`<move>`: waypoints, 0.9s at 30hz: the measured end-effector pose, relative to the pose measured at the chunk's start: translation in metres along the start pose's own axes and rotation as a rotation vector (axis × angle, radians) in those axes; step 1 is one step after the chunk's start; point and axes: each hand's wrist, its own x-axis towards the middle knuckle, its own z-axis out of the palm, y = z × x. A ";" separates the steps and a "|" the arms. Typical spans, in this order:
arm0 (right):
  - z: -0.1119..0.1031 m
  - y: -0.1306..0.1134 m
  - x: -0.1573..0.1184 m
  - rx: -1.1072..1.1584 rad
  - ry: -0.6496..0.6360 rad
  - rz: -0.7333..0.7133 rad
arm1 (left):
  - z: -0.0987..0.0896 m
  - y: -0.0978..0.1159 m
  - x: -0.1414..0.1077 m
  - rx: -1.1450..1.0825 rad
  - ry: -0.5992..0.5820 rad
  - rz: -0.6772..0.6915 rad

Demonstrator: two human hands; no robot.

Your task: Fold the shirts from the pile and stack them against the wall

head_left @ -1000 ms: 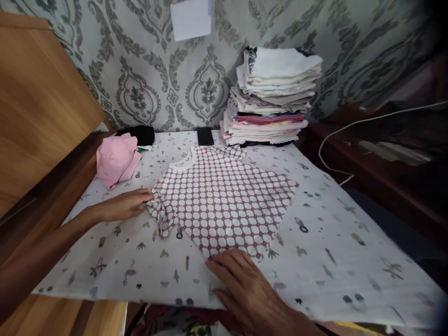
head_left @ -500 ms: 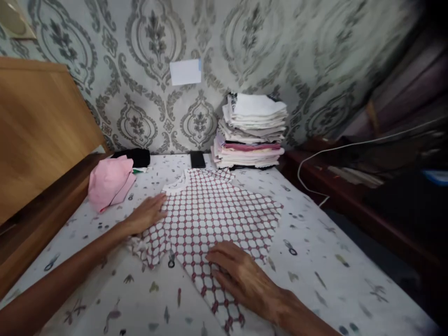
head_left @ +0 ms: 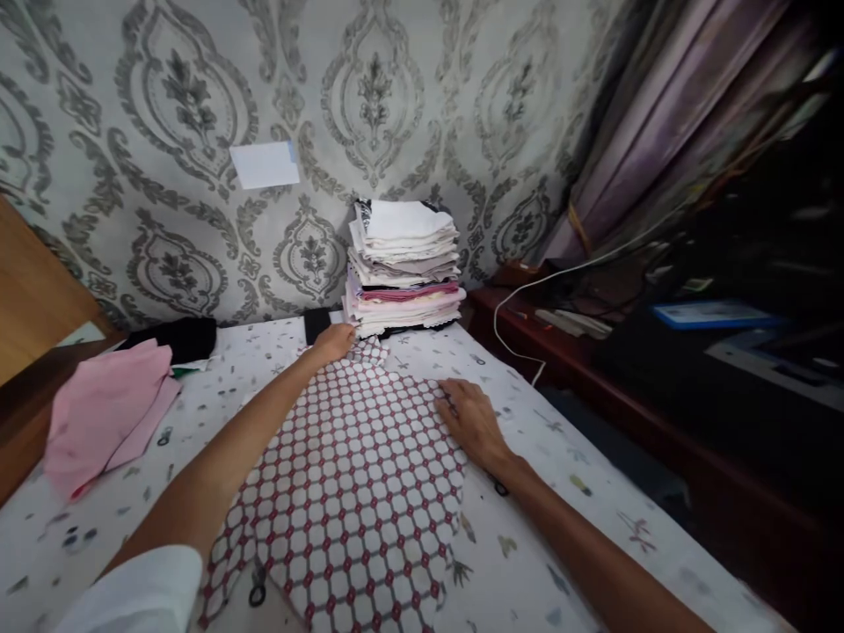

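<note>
A white garment with a red and grey lattice print (head_left: 356,448) lies spread on the patterned white sheet (head_left: 567,545). My left hand (head_left: 334,344) is closed on the garment's far edge, in front of the folded stack. At the garment's right edge, my right hand (head_left: 471,422) lies flat with fingers extended, the fingertips touching the cloth. My left forearm passes over the garment's left part and hides some of it.
Against the wall stands a tall stack of folded clothes (head_left: 405,268), beside a small black object (head_left: 317,325). Pink cloth (head_left: 109,409) and black cloth (head_left: 175,338) lie left. A white cable (head_left: 514,303) crosses the dark red furniture on the right.
The view has turned right and moved closer. My left hand has gone from the garment's left side to its far edge and closed there. My right hand has moved up to the right edge.
</note>
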 end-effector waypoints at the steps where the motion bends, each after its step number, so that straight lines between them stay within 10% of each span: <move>1: 0.002 0.001 -0.001 0.003 0.009 0.006 | 0.010 0.003 0.013 -0.003 -0.020 -0.028; 6: 0.001 0.008 0.004 -0.043 -0.011 0.117 | 0.026 -0.010 0.035 -0.069 -0.085 -0.131; 15: -0.015 0.016 0.021 0.045 -0.098 0.249 | -0.025 -0.020 0.036 -0.485 0.095 -0.116; 27: -0.018 0.018 0.021 0.228 -0.103 0.317 | -0.043 -0.027 0.007 -0.904 -0.091 -0.172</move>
